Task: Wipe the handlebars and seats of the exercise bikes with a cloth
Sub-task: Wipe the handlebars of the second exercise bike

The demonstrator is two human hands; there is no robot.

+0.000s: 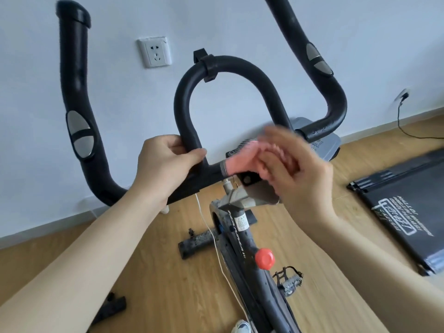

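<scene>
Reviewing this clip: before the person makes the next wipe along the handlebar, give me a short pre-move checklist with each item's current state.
1. Left hand steadying the handlebar: ok, it grips the base of the centre loop.
2. Pink cloth in the right hand: ok, though the hand is motion-blurred.
3. Cloth touching the bar: ok, it lies on the crossbar right of the loop.
4. White cable clear of the wiping path: ok, it hangs below the bar.
5. Outer grips already wiped: cannot tell.
6. Seat wiped: cannot tell, it is out of view.
</scene>
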